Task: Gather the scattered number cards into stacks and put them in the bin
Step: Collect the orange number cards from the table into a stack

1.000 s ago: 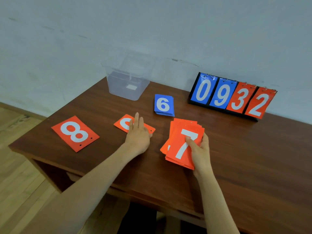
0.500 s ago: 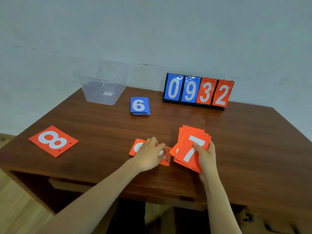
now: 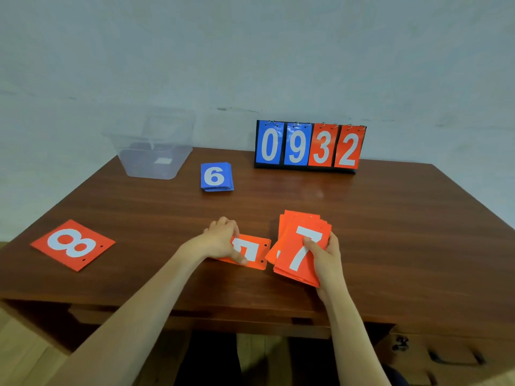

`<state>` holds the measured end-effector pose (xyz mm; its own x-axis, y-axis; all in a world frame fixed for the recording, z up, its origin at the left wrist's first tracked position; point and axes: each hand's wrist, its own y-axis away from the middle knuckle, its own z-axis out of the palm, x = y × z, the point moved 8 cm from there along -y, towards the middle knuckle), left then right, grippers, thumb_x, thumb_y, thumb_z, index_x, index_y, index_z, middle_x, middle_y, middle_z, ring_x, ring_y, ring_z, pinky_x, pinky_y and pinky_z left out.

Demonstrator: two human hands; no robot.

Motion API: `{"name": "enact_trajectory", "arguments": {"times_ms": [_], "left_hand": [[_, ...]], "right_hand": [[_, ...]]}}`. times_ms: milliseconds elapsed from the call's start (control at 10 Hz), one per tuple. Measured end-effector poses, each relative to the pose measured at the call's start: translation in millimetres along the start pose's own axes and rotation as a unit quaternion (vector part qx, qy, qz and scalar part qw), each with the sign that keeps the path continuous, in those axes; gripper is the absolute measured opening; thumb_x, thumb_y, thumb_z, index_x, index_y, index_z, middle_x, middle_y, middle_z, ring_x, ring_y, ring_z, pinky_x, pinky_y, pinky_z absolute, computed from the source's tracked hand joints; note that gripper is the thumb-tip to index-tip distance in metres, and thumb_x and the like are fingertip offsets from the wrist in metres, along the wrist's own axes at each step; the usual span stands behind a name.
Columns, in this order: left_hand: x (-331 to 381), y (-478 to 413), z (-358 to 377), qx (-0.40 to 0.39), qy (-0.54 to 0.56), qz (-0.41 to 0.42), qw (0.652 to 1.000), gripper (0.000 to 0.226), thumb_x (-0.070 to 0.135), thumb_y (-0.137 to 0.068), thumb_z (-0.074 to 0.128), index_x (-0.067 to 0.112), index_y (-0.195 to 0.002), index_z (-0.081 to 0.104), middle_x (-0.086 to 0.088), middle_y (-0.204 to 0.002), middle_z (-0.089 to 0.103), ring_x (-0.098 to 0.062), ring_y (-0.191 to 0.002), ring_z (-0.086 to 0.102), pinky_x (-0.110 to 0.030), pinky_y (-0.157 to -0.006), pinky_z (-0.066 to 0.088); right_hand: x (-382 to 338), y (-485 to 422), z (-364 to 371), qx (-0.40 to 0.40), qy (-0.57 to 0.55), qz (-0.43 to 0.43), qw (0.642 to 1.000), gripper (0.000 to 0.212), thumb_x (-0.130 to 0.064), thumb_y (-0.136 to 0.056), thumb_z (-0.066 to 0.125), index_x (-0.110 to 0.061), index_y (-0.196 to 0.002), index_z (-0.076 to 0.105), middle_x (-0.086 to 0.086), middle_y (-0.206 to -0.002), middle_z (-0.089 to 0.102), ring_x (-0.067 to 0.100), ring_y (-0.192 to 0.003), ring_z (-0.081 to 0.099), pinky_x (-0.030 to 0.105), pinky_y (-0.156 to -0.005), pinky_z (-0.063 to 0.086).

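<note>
My right hand [image 3: 326, 257] grips a fanned stack of red cards [image 3: 299, 240] with a white 7 on top, held just above the table near its front edge. Just left of it, my left hand [image 3: 220, 240] pinches a single red card [image 3: 255, 253] by its left end, thumb on its face; its number is partly covered. A lone red 8 card [image 3: 73, 244] lies flat at the table's left. A neat stack of blue cards [image 3: 216, 177] topped by a 6 sits in the middle back. The clear plastic bin [image 3: 156, 147] stands at the back left.
A black flip scoreboard [image 3: 309, 146] showing 0 9 3 2 stands at the back right by the wall. The brown wooden table [image 3: 390, 218] has its front edge just below my hands. A drawer handle [image 3: 454, 358] shows at the lower right.
My left hand went from lying flat on the single red card to pinching it, and slid it right toward the stack. The right hand kept hold of the red stack.
</note>
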<state>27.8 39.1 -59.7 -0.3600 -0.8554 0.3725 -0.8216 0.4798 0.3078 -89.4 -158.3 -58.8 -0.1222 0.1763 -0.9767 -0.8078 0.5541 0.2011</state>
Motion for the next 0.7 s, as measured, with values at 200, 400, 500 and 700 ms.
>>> {"name": "enact_trajectory", "arguments": {"times_ms": [200, 400, 500, 700], "left_hand": [[-7.6, 7.4, -2.8, 0.006, -0.093, -0.059, 0.994, 0.091, 0.071, -0.06, 0.069, 0.02, -0.13, 0.038, -0.006, -0.131, 0.038, -0.026, -0.122, 0.033, -0.04, -0.098, 0.028], [-22.0, 15.5, -6.9, 0.065, 0.068, -0.107, 0.99, 0.073, 0.047, -0.071, 0.075, 0.011, -0.125, 0.043, -0.009, -0.127, 0.048, -0.024, -0.113, 0.048, -0.033, -0.088, 0.044], [-38.2, 21.3, -24.0, 0.148, 0.212, -0.1, 0.961, 0.027, 0.024, -0.084, 0.068, 0.021, -0.105, 0.051, -0.003, -0.113, 0.059, -0.016, -0.095, 0.058, -0.032, -0.079, 0.051], [-46.8, 50.8, -35.9, 0.268, 0.543, -0.109, 0.789, 0.027, 0.022, -0.089, 0.063, 0.024, -0.112, 0.05, -0.001, -0.117, 0.06, -0.02, -0.101, 0.062, -0.034, -0.075, 0.056]], "right_hand": [[1.2, 2.1, 6.8, -0.016, 0.016, -0.008, 1.0, 0.05, -0.016, -0.096, 0.054, -0.011, -0.142, 0.034, 0.009, -0.132, 0.052, 0.003, -0.082, 0.051, 0.012, -0.056, 0.043], [5.8, 3.3, 11.9, -0.025, 0.029, -0.013, 0.999, 0.05, -0.019, -0.096, 0.053, -0.015, -0.142, 0.033, 0.006, -0.131, 0.052, 0.003, -0.08, 0.052, 0.015, -0.06, 0.041], [6.4, 4.5, 18.3, -0.032, 0.037, -0.016, 0.999, 0.049, -0.017, -0.096, 0.052, -0.015, -0.142, 0.033, 0.008, -0.129, 0.053, 0.007, -0.082, 0.052, 0.016, -0.06, 0.042], [10.5, 1.0, 36.6, -0.048, 0.043, -0.012, 0.998, 0.049, -0.019, -0.096, 0.054, -0.019, -0.141, 0.035, 0.005, -0.128, 0.055, 0.005, -0.083, 0.056, 0.02, -0.063, 0.045]]}}
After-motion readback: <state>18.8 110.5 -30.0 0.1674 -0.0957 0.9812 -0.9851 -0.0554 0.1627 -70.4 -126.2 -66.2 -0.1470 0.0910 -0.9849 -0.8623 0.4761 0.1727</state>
